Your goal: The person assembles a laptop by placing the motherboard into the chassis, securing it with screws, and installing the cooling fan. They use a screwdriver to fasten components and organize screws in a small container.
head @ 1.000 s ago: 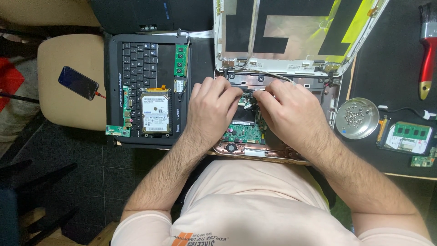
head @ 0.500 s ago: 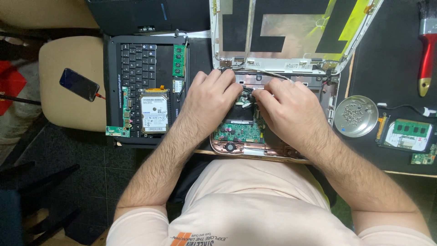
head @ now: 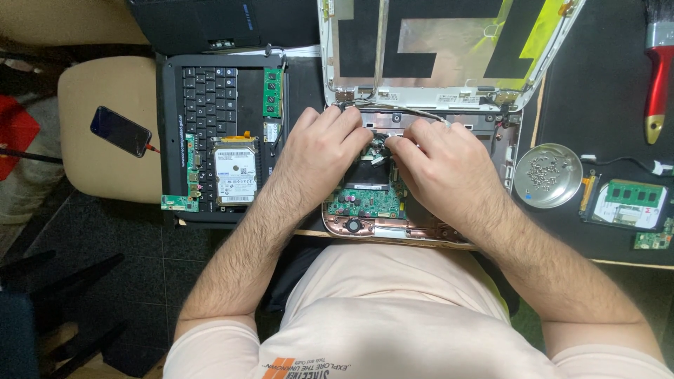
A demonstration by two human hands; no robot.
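The left hand [head: 324, 151] and right hand [head: 439, 158] lie palm-down, fingers curled, their fingertips meeting at a small part near the hinge of the opened laptop base [head: 421, 231]; whether either one pinches it I cannot tell. At six o'clock from the fingertips sits the green mainboard [head: 366, 200], and at twelve o'clock the stripped screen lid [head: 442, 49] lies flat. At nine o'clock a hard drive [head: 235, 170] rests on a black keyboard [head: 207, 105], while at three o'clock stand a round metal dish of screws [head: 547, 175] and a memory module [head: 635, 194], with a red-handled brush [head: 658, 70] at two o'clock.
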